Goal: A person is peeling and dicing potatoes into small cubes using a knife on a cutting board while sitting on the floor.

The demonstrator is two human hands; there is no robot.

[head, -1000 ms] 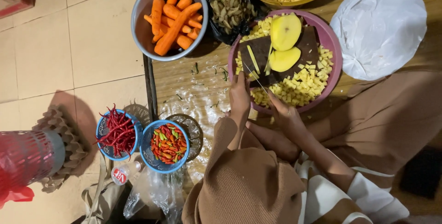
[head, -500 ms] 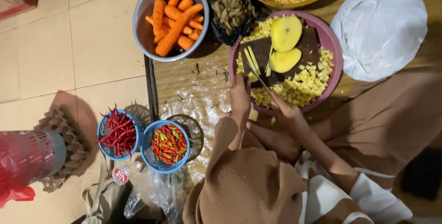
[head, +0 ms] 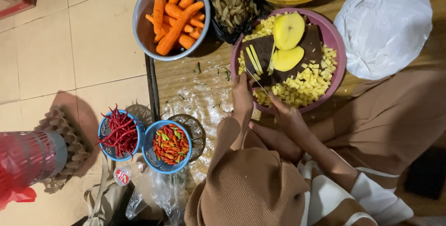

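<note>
Worktop (head: pixel 186 84): carrot bowl (head: pixel 141 21) left of peel bag (head: pixel 232 7); basin (head: pixel 337 45) right, holding cutting board (head: pixel 265 49), potato halves (head: pixel 288 31), cubes. Floor (head: pixel 69 45): two chili baskets (head: pixel 151 144) side by side.

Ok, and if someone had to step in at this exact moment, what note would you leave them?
Left hand: at the near edge of the dark cutting board, beside the potato strips; grip unclear.
Right hand: seems to hold a thin knife, blade angled toward the strips.
The board lies across the pink bowl, with two peeled potato halves on it.
Done: potato cubes piled in the bowl, a few strips cut.
Left: strips and both halves are not yet cubed.
</note>
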